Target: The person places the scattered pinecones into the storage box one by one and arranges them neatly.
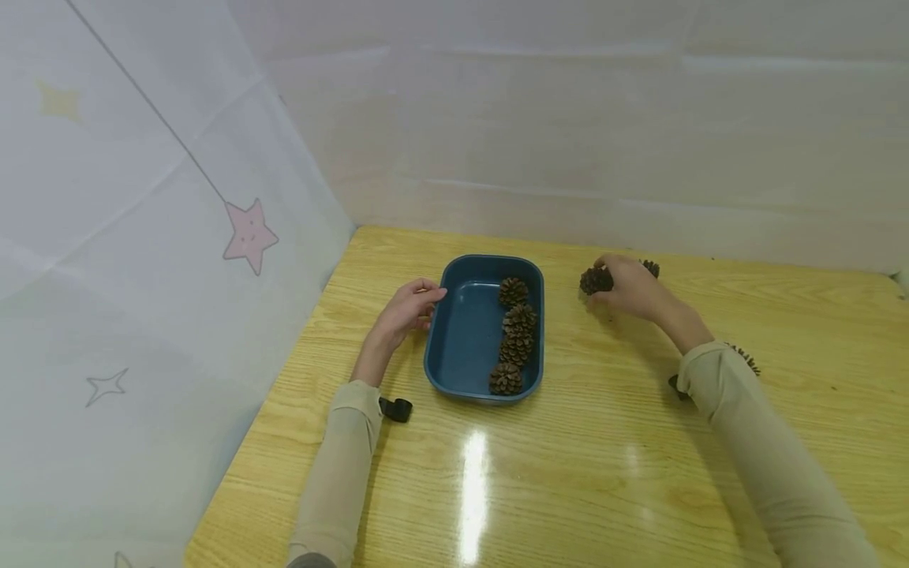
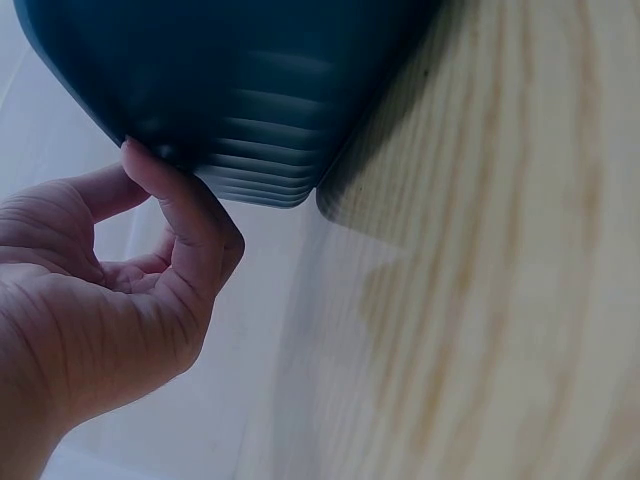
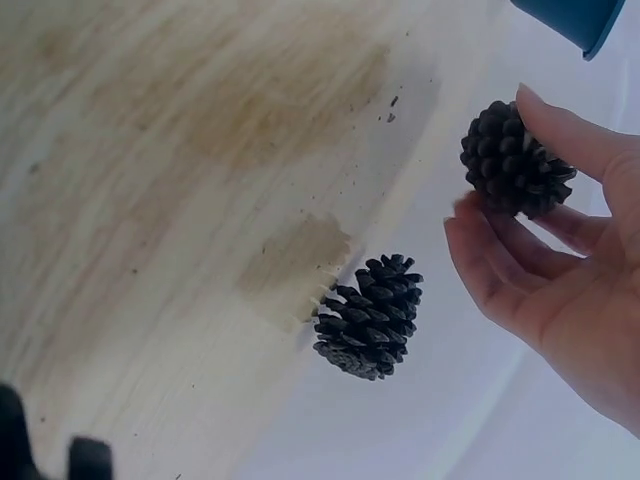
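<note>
My right hand (image 1: 632, 289) pinches a brown pine cone (image 3: 510, 160) between thumb and fingers, to the right of a blue basin (image 1: 454, 383). Another pine cone (image 3: 370, 318) stands on the table near that hand, partly hidden behind it in the head view. At the basin's left side, my left hand (image 1: 410, 309) holds the rim, thumb on top and fingers along the outer wall, as the left wrist view also shows. Inside the basin, several pine cones (image 1: 517, 347) lie in a row along the right wall.
One more pine cone (image 1: 742, 359) shows from behind the right sleeve. The yellow wood-grain table (image 1: 568, 473) meets a pale curtain (image 1: 568, 142) at the back and a star-printed sheet (image 1: 142, 315) on the left. Small dark crumbs (image 3: 392, 108) are scattered on the tabletop.
</note>
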`<action>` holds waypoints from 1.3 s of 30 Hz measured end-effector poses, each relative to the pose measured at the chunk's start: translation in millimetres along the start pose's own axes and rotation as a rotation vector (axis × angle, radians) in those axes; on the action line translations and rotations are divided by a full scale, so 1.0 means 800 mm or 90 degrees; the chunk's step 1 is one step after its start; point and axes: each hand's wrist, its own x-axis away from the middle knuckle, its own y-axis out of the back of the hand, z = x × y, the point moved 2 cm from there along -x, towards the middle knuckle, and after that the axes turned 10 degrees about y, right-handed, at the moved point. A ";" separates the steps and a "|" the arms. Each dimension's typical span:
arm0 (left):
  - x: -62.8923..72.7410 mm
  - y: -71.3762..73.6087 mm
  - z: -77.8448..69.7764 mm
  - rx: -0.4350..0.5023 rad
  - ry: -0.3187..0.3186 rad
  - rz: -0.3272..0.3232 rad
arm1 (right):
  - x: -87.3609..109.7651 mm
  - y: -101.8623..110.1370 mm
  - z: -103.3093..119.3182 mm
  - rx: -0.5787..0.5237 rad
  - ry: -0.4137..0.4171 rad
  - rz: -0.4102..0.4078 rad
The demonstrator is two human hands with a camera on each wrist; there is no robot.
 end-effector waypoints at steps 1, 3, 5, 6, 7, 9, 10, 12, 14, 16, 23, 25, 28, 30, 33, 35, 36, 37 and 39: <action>0.000 0.000 0.000 0.000 0.000 0.000 | 0.000 0.001 0.000 0.004 0.003 -0.005; 0.000 0.000 0.000 0.001 0.000 0.000 | 0.001 0.003 0.000 0.009 0.008 -0.017; 0.000 0.000 0.000 0.004 0.000 0.000 | 0.001 0.004 0.000 0.019 0.011 -0.029; 0.000 0.000 0.000 0.004 -0.001 -0.001 | 0.001 0.005 0.000 0.024 0.014 -0.036; -0.001 0.000 0.000 0.004 -0.001 -0.001 | 0.002 0.006 0.000 0.026 0.020 -0.041; -0.002 0.000 0.000 0.007 0.000 -0.003 | 0.003 0.008 0.000 0.022 0.029 -0.053; -0.002 0.001 0.000 0.008 0.001 -0.003 | 0.004 0.009 0.000 0.021 0.032 -0.059; -0.002 0.001 0.000 0.008 0.001 -0.005 | 0.005 0.010 0.000 0.013 0.041 -0.067; -0.002 0.001 -0.001 0.009 0.002 -0.004 | 0.005 0.011 0.001 0.012 0.040 -0.072; -0.002 0.001 -0.001 0.008 0.002 -0.003 | 0.005 0.011 0.001 0.016 0.030 -0.075; -0.003 0.001 0.001 0.006 0.002 -0.002 | 0.004 0.009 -0.004 -0.015 0.000 -0.095; -0.003 0.001 0.001 0.007 0.003 -0.003 | 0.006 0.007 -0.004 -0.019 -0.007 -0.102; -0.003 0.000 0.001 0.007 0.004 0.000 | 0.013 0.005 -0.004 -0.029 -0.009 -0.118; -0.002 0.000 0.001 0.009 0.005 0.001 | 0.017 0.004 -0.003 -0.041 -0.014 -0.126; -0.002 0.000 0.000 0.012 0.003 0.000 | 0.023 0.004 -0.003 -0.063 -0.022 -0.133; -0.002 0.000 0.000 0.012 0.001 -0.002 | 0.026 0.003 -0.002 -0.076 -0.035 -0.136; -0.001 0.000 0.000 0.012 0.001 -0.003 | 0.027 0.002 -0.002 -0.080 -0.040 -0.140; -0.001 0.000 0.001 0.012 0.000 -0.002 | 0.029 0.002 -0.002 -0.082 -0.043 -0.144; -0.001 0.000 0.001 0.011 -0.001 0.000 | 0.030 0.001 -0.002 -0.080 -0.048 -0.158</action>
